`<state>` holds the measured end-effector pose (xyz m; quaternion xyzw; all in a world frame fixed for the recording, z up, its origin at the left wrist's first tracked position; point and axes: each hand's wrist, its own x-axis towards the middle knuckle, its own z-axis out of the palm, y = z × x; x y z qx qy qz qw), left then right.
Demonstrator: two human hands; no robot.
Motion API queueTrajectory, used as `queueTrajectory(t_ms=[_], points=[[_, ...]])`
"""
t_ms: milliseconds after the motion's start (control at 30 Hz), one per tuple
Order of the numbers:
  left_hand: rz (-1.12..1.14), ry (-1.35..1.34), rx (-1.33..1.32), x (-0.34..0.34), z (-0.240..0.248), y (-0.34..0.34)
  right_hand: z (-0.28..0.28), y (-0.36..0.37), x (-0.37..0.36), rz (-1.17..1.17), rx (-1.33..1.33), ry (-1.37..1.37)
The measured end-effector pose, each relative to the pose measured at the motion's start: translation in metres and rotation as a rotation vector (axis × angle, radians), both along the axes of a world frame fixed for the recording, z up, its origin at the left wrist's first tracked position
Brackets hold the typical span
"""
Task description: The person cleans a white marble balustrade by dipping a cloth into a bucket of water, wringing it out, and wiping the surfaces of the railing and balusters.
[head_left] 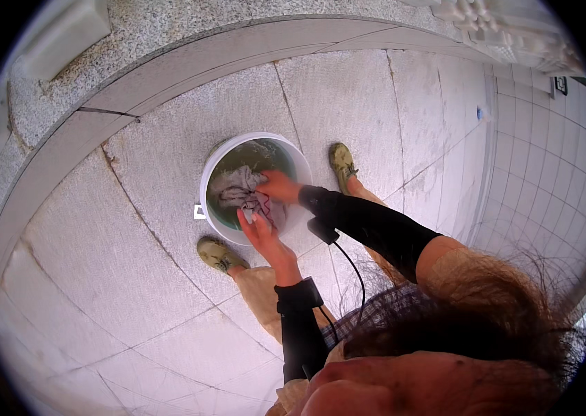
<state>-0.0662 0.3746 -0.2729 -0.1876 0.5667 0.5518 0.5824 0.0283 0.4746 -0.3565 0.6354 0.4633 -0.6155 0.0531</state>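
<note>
A white bucket (305,166) holds murky greenish water (237,156). In it is a wet grey cloth (237,186), bunched up, with some dark reddish marks on one part. My right hand (281,187) reaches over the rim, fingers closed on the upper side of the cloth; it is slightly blurred. Nearer to me, my left hand (265,239) pinches a gathered end of the same cloth between thumb and fingers. The lower part of the cloth sits in the water, and its full shape is hidden by the folds.
The bucket stands on pale stone paving (168,312) between my two olive shoes (341,166). A curved stone step (189,59) runs along the far side. A tiled wall (549,152) rises at the right. Black cables (359,270) hang from bands on my wrists.
</note>
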Motion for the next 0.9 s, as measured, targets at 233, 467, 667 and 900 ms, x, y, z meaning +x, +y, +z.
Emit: queueTrajectory(t_ms=[233, 467, 667, 900], points=[[0.073, -0.005, 0.029, -0.013, 0.003, -0.003, 0.1, -0.021, 0.017, -0.016, -0.035, 0.083], [0.167, -0.547, 0.273, -0.001, -0.008, -0.001, 0.163, -0.049, 0.007, 0.447, 0.557, 0.143], [0.412, -0.505, 0.252, 0.017, -0.04, -0.032, 0.128, -0.045, -0.02, 0.444, 0.563, 0.053], [0.158, 0.011, 0.087, 0.019, -0.032, -0.013, 0.073, -0.027, -0.008, 0.15, 0.181, 0.041]])
